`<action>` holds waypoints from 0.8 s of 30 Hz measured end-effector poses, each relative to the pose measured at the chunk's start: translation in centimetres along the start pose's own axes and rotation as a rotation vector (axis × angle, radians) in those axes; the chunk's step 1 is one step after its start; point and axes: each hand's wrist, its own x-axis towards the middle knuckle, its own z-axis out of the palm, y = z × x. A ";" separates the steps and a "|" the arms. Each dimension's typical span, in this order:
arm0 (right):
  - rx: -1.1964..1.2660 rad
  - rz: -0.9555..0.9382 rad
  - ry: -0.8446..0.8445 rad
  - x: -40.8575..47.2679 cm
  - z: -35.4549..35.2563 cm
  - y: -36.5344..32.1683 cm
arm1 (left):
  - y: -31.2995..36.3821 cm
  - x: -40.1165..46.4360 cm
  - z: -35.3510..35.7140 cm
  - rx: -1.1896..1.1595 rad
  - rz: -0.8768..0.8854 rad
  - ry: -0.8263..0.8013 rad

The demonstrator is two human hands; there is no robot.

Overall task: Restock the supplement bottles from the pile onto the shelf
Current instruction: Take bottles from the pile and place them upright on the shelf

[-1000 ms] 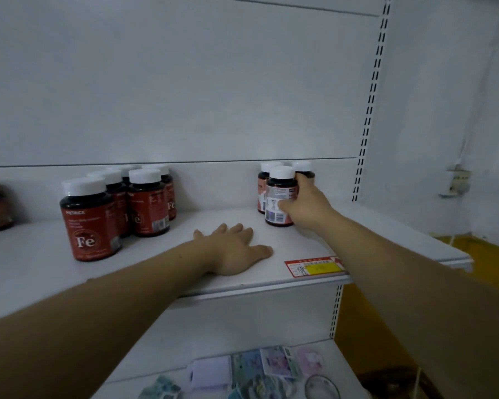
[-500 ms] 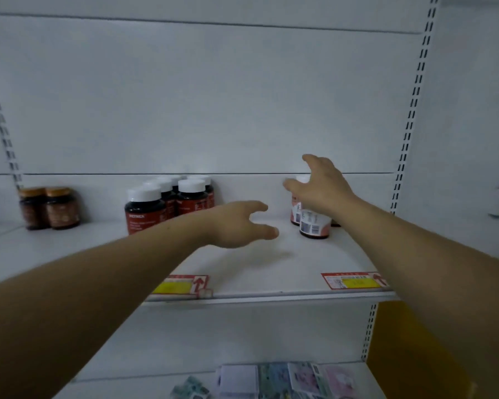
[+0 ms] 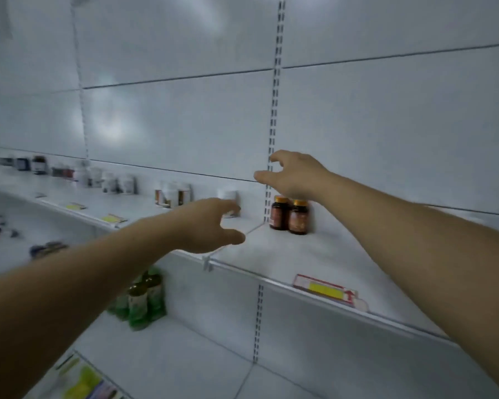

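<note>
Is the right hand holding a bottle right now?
No, the right hand hangs empty with loosely curled fingers above the two brown bottles on the shelf.

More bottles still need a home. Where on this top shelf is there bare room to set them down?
The widest bare patch on the shelf lies in front of and right of the two amber bottles, back from the price tag. A smaller gap lies between those bottles and the white jar. Further left, blurred bottles crowd the back.

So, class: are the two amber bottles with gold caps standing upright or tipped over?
Upright. Both amber bottles stand on their bases on the shelf, gold caps on top, side by side below the right hand, which holds nothing.
</note>
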 end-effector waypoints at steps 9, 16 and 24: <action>0.148 -0.398 -0.303 8.3 22.0 -28.2 | -28.5 -11.7 -2.0 0.123 -0.426 -0.083; 0.178 -0.516 -0.513 12.6 38.3 -41.2 | -44.9 -18.0 -1.1 0.094 -0.740 -0.136; 0.226 -0.552 -0.555 23.5 53.3 -50.7 | -62.0 -14.6 -1.7 0.128 -0.861 -0.107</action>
